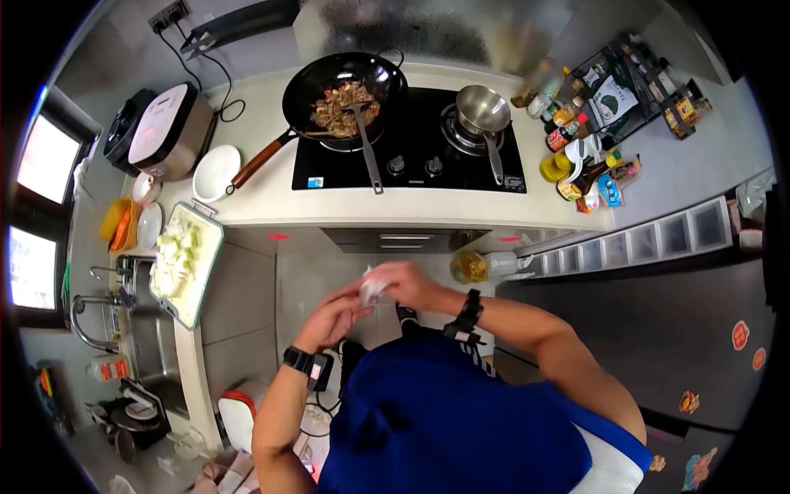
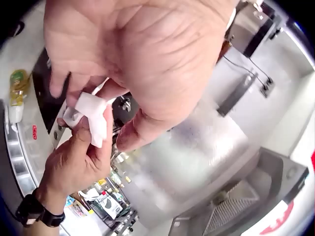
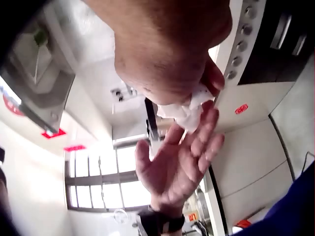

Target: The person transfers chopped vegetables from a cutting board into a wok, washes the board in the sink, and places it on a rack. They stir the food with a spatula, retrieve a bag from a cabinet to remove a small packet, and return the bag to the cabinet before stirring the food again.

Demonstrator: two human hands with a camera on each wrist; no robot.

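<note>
Crumpled white paper tissue point(image 2: 98, 125) held midair, off front edge of long cream bench point(image 1: 271, 207). Bare right hand point(image 1: 411, 286): grip pinching tissue. Bare left hand point(image 1: 329, 321): grip loose, fingers extended at tissue. Likely wiping fingers; best keep pinch light, refold tissue, reach between fingers.

Daylight pours in from the left, the windows point(image 1: 45, 160) burnt white; the far backsplash point(image 1: 420, 37) catches a hazy sheen; the right hand point(image 1: 407, 284) blurs softly; wide-angle curves bend every view, the head view's corners falling black.
</note>
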